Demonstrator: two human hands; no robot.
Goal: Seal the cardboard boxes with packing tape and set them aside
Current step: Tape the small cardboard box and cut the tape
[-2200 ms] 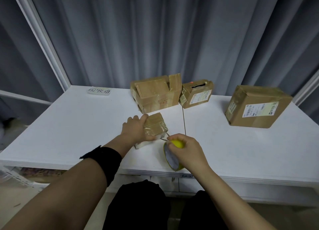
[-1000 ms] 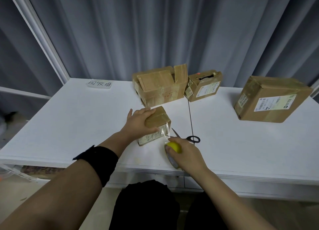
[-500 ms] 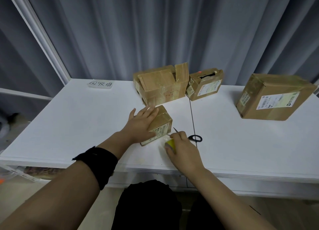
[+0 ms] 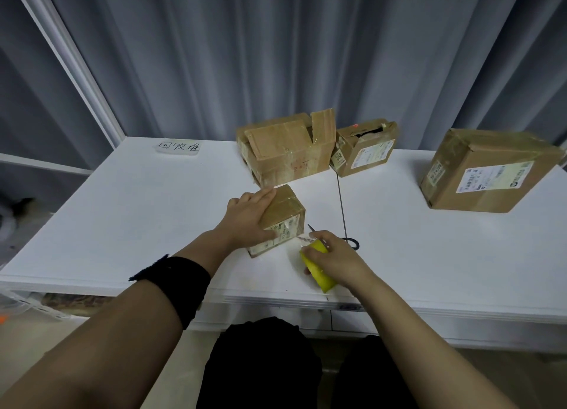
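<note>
I am looking down from the head camera at a white table in front of a grey curtain. The left hand rests on the left part of a small cardboard box near the table's front edge. Its fingers lie nearly straight over the top and its thumb runs along the near face. The right hand, just right of the box, curls round a yellow tape roll. A short strip of clear tape runs from the roll to the box's near right corner. Scissors lie on the table behind the right hand. At the back stand an open-flapped box and a labelled box, touching or nearly so, with a larger box well apart at the right.
</note>
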